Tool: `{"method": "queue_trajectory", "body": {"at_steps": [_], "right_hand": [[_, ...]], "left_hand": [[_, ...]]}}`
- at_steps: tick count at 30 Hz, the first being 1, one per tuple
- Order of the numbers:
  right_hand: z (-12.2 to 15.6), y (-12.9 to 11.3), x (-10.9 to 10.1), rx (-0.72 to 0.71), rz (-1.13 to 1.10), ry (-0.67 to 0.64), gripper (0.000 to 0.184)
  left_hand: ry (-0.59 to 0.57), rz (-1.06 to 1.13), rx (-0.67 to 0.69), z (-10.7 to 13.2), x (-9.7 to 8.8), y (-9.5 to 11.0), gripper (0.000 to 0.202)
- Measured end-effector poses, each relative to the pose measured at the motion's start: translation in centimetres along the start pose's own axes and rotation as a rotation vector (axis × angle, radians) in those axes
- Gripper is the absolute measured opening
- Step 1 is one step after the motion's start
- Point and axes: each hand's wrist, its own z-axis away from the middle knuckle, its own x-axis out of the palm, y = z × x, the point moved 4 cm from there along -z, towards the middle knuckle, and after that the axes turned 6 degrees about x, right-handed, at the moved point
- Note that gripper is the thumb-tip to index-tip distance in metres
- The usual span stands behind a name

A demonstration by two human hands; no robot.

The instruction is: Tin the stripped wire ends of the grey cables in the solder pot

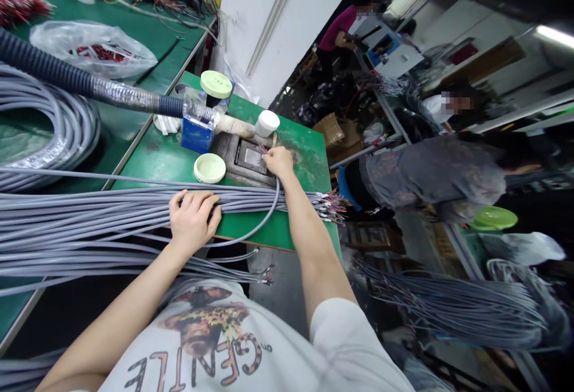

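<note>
Right hand: the right hand [280,162] grasps a grey cable [268,216] near its end, beside the metal box; thin wires [262,150] show at the fingertips.
Left hand: the left hand [194,217] lies palm down on the bundle [134,202], fingers bent; whether it grips any strands, I cannot tell.
Cable: from the right hand it curves down across the bundle, then bends left past the near edge of the green surface [309,141].
Bundle: many grey lengths side by side, running left to right; the stripped ends [330,205] fan out at the right edge of the surface.
Metal box: the metal box [231,168] stands just beyond the bundle, a shiny square [253,158] set in its top.
Hose: a dark ribbed hose [58,63] comes in from the left; its pale nozzle [235,124] sits by the far side of the metal box.
Around the box: a blue box [197,134] to the left, a white tub [268,123] behind, a pale green dish [210,168] in front and to the left.
Left side: a grey coil [81,132] and a clear bag [92,50] holding red and black pieces.
Right side: a co-worker in a grey patterned top [430,171], well apart.
</note>
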Motion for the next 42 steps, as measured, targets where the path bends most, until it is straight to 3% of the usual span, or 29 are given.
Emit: {"method": "queue_trajectory", "body": {"at_steps": [9, 13, 18, 23, 29, 36, 39, 42], "right_hand": [[0.0, -0.2, -0.5, -0.045, -0.038, 0.024, 0.02], [1.5, -1.4, -2.4, -0.222, -0.261, -0.008, 0.03], [4.8, -5.6, -3.5, -0.457, -0.488, -0.145, 0.034], [6.8, -9.9, -2.5, -0.559, -0.329, -0.16, 0.03], [6.9, -12.1, -0.5, -0.543, -0.101, -0.132, 0.023], [6.8, -12.2, -0.4, -0.507, -0.004, -0.116, 0.023], [6.2, -10.4, -2.0, -0.5, -0.068, -0.056, 0.029], [4.8, -7.0, -3.3, -0.409, -0.126, 0.019, 0.033]], "left_hand": [[-0.007, 0.029, -0.02, 0.1, 0.1, 0.0, 0.019], [-0.015, 0.029, -0.022, 0.1, 0.1, 0.0, 0.018], [-0.021, 0.028, -0.026, 0.2, 0.0, 0.0, 0.017], [-0.017, 0.015, -0.028, 0.2, 0.0, 0.0, 0.016], [-0.012, 0.015, -0.032, 0.2, -0.1, 0.0, 0.016], [-0.025, 0.037, -0.04, 0.3, -0.1, -0.1, 0.017], [-0.025, 0.036, -0.041, 0.4, 0.0, -0.2, 0.018], [-0.027, 0.05, -0.051, 0.5, 0.1, -0.2, 0.019]]}}
